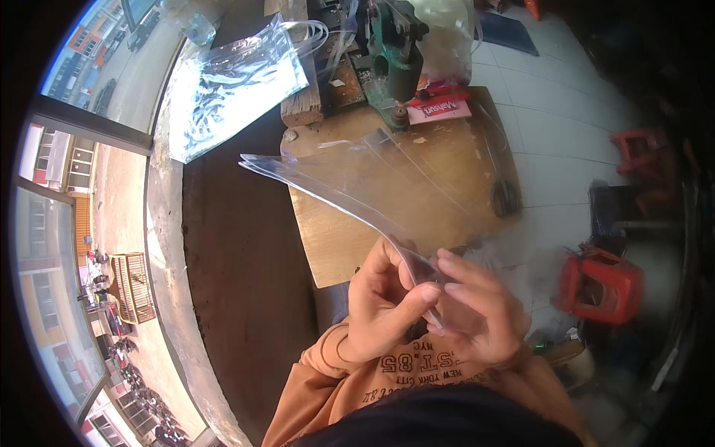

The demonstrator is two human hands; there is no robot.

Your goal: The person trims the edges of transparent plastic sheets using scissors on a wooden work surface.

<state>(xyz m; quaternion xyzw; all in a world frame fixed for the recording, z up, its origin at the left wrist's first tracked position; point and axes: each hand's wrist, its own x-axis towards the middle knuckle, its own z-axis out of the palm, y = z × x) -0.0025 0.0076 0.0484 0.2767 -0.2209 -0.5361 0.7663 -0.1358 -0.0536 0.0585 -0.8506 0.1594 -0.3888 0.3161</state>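
My left hand pinches the near corner of a clear plastic bag or sheet between thumb and fingers. From there the plastic slants up and away to the left, over the wooden table. My right hand is close beside the left, its fingers bent around the same corner with the fingertips against the plastic. Past the far end of the plastic stands a green hand press. Whether the plastic is one layer or several cannot be made out everywhere; its left edge looks doubled.
Clear plastic bags with handles lie on the ledge at the left. Black-handled scissors rest at the table's right edge. A pink and red packet sits by the press. Red plastic stools stand on the tiled floor.
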